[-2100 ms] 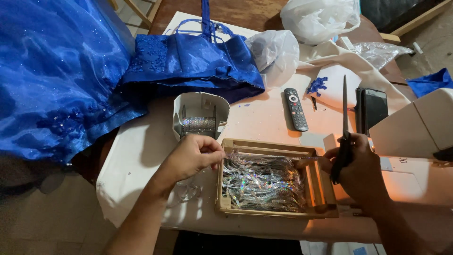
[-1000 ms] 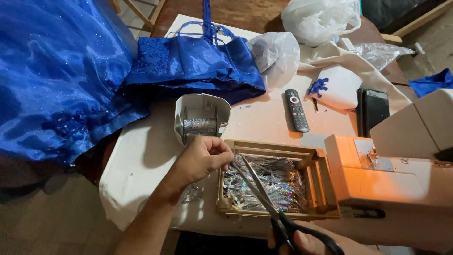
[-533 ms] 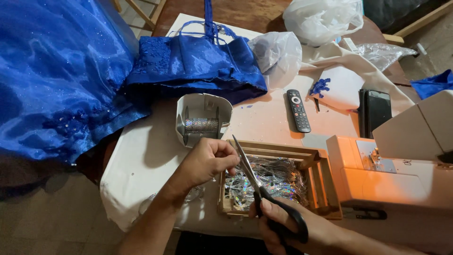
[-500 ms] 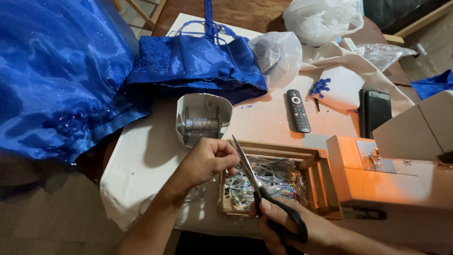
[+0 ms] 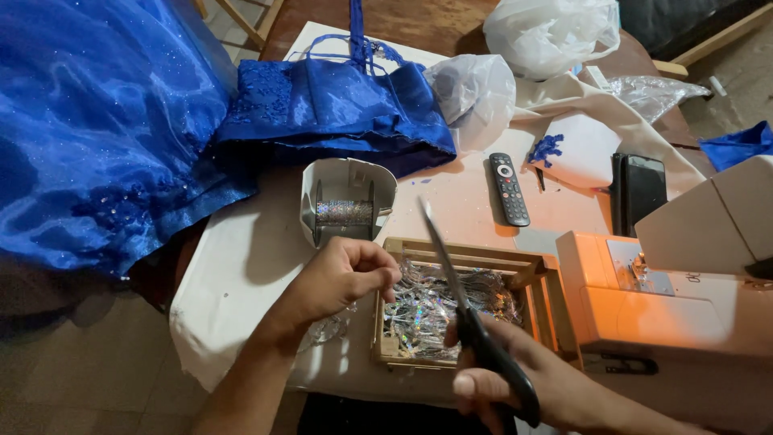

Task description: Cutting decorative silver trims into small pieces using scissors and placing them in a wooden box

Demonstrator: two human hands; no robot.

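My right hand (image 5: 527, 383) grips black-handled scissors (image 5: 471, 318), blades closed and pointing up and away over a wooden tray (image 5: 467, 254) filled with shiny silver sequin trim (image 5: 439, 302). My left hand (image 5: 342, 278) pinches a strand of that trim at the tray's left edge, fingers curled shut on it. More trim hangs below that hand. Just beyond stands a white holder (image 5: 346, 197) with a spool of silver trim inside.
A blue satin dress (image 5: 105, 121) and its bodice (image 5: 338, 109) cover the left and far table. A remote (image 5: 510, 189), dark phone (image 5: 640, 189), white plastic bags (image 5: 547, 32) lie beyond. A sewing machine (image 5: 684, 298) stands at right.
The scissors swung from lying low across the tray to pointing upward, and my right hand came further into view. My left hand stayed at the tray's edge.
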